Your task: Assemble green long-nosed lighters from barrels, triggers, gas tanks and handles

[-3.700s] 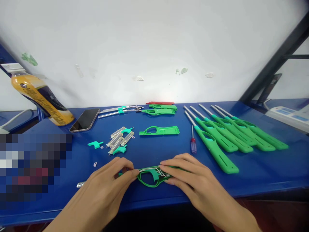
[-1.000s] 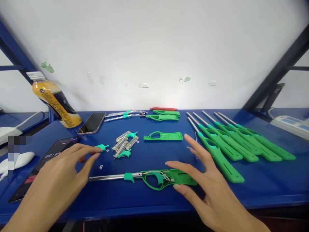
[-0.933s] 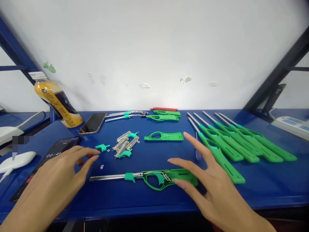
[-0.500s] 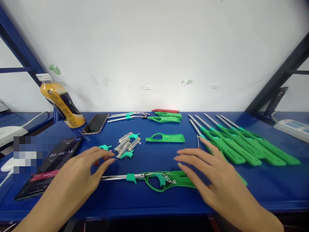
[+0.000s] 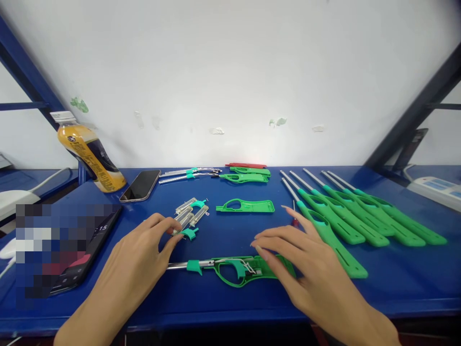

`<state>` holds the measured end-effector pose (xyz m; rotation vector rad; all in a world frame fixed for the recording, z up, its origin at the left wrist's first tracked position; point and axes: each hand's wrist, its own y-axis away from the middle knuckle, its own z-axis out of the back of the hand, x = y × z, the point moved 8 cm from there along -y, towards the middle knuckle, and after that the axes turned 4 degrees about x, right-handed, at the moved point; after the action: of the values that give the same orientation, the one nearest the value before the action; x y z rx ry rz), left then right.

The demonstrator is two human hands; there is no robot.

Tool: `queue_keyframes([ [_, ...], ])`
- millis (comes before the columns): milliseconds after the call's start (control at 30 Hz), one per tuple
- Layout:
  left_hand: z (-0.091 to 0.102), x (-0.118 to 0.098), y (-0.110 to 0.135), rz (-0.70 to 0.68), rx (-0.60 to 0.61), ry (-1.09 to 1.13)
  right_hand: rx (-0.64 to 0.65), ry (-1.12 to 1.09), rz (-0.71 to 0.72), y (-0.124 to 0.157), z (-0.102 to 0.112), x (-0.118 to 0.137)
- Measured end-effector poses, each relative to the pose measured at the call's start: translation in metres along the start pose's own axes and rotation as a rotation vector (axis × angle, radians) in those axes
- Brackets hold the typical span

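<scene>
A half-assembled green lighter (image 5: 234, 269) with a teal collar and a metal tube lies along the front of the blue table (image 5: 223, 298). My right hand (image 5: 306, 269) lies over its handle end with fingers spread, holding nothing. My left hand (image 5: 140, 254) reaches to a pile of small metal and teal parts (image 5: 189, 216). Its thumb and forefinger pinch the near end of one part (image 5: 185, 233). A green handle shell (image 5: 247, 206) lies just behind the lighter.
Several finished green lighters (image 5: 345, 211) lie in a row at the right, with a red-handled screwdriver (image 5: 294, 218) beside them. More tubes and shells (image 5: 216, 174) lie at the back. A phone (image 5: 141, 185), an orange bottle (image 5: 88, 151) and a second phone (image 5: 86, 254) are at the left.
My left hand has moved right from the table's left side to the parts pile and closed on a piece. My right hand has settled lower over the lighter's handle.
</scene>
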<state>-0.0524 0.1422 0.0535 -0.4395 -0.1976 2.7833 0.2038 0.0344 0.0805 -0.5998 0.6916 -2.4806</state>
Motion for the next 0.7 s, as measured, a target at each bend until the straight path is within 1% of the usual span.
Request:
queue_keyframes([
  [133,-0.004,0.001,-0.002,-0.002,0.029,-0.014,-0.002,-0.040,-0.027,-0.001,-0.007,-0.006],
  [233,-0.003,-0.004,-0.002,0.000,0.049,-0.033,0.009,-0.048,-0.038,-0.001,-0.011,-0.008],
  [333,0.002,-0.014,-0.004,0.015,0.046,-0.078,0.018,-0.047,-0.011,0.001,-0.013,-0.006],
  [433,0.005,-0.028,-0.012,0.027,0.064,-0.143,0.024,-0.036,0.015,0.002,-0.015,-0.005],
  [567,0.001,-0.043,-0.028,0.047,0.145,-0.221,0.019,-0.017,0.046,0.002,-0.018,-0.005],
  [700,-0.003,-0.048,-0.037,0.075,0.214,-0.281,0.008,-0.004,0.041,0.004,-0.019,-0.007],
])
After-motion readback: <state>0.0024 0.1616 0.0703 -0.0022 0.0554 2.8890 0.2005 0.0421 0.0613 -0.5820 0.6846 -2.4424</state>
